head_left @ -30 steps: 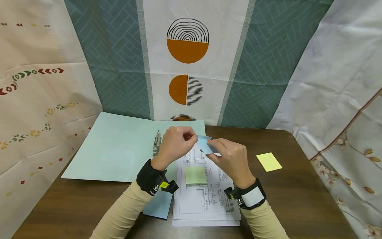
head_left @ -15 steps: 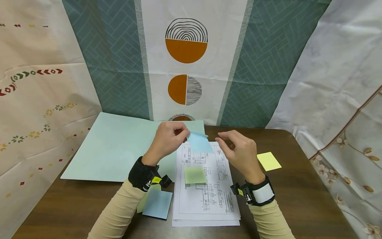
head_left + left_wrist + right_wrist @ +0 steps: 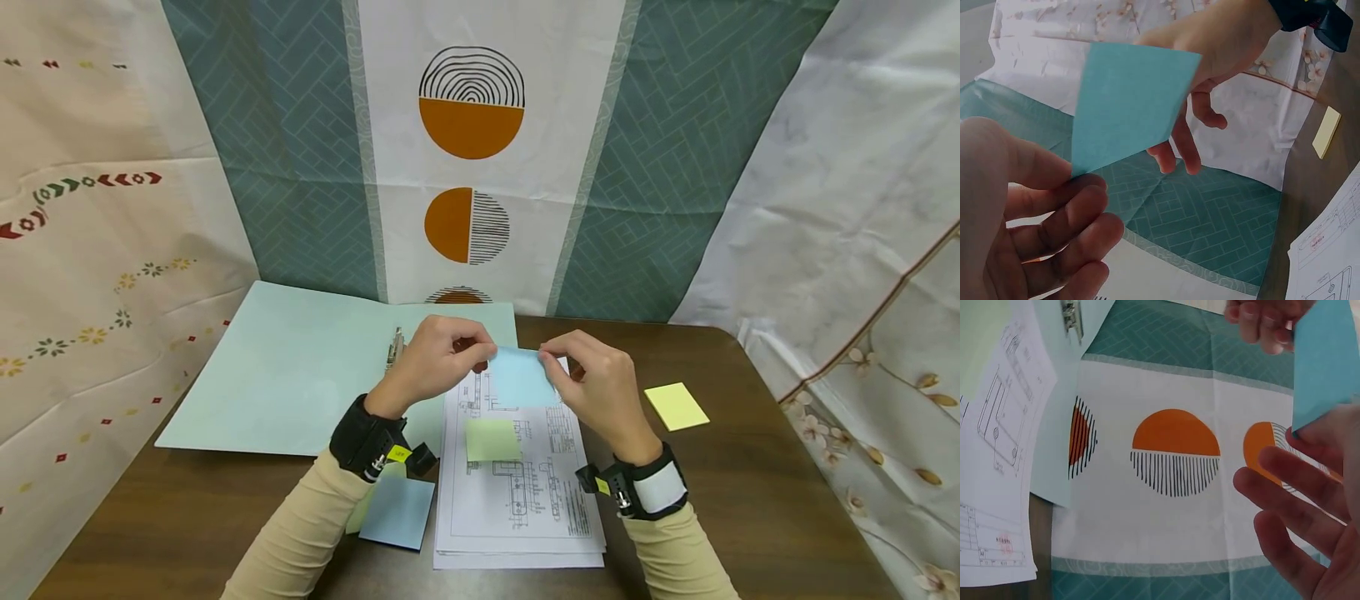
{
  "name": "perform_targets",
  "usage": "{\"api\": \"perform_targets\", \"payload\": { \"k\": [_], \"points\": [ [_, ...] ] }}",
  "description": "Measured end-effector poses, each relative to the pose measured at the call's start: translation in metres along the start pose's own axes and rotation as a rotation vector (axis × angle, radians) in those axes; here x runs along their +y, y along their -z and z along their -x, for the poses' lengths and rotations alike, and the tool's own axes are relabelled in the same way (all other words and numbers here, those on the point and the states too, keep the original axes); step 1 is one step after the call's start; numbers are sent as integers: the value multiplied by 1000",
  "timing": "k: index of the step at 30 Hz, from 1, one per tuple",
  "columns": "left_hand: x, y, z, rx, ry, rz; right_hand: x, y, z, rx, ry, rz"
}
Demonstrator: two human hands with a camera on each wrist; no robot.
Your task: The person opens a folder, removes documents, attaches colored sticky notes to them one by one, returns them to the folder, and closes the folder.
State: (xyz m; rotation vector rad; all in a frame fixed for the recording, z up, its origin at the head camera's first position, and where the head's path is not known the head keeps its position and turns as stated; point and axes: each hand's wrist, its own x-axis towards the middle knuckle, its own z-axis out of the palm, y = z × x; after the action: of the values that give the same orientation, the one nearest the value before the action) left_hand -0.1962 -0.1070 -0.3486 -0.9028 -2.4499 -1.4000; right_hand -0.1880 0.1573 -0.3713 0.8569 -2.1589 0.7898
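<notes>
A single blue sticky note point(image 3: 522, 379) is stretched between both hands, over the upper part of the printed drawings point(image 3: 525, 517). My left hand point(image 3: 442, 358) pinches its upper left corner between thumb and index finger. At the upper right corner my right hand point(image 3: 596, 387) pinches it the same way. In the left wrist view the blue note point(image 3: 1132, 100) covers part of the right hand. The right wrist view has the right thumb at the corner of the blue note point(image 3: 1325, 362), with the other fingers spread. A green sticky note point(image 3: 492, 440) lies on the drawings below.
An open light green folder point(image 3: 285, 375) with a metal clip point(image 3: 394, 348) lies at the left. Near the left forearm is a blue sticky-note pad point(image 3: 397, 512), partly over a green one point(image 3: 360, 512). A yellow pad point(image 3: 677, 407) sits on the brown table point(image 3: 757, 500) at right.
The right hand let go of the blue note and moved right, then took its right corner. The note now hangs spread between both hands. The left hand shifted left, then back right.
</notes>
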Motion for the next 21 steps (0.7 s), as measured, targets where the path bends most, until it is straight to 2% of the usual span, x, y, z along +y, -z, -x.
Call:
{"api": "perform_targets", "payload": {
  "k": [6, 10, 15, 21],
  "points": [
    [-6, -13, -3, -8, 50, 8, 12, 2, 2, -24, -142, -68],
    [-14, -29, -8, -27, 105, -46, 23, 2, 5, -65, -245, -57],
    [-27, -45, -13, -96, 200, -157, 34, 1, 8, -203, -384, -9],
    [-43, -64, -22, -185, 280, -300, 45, -5, 16, -329, -463, 73]
  ]
}}
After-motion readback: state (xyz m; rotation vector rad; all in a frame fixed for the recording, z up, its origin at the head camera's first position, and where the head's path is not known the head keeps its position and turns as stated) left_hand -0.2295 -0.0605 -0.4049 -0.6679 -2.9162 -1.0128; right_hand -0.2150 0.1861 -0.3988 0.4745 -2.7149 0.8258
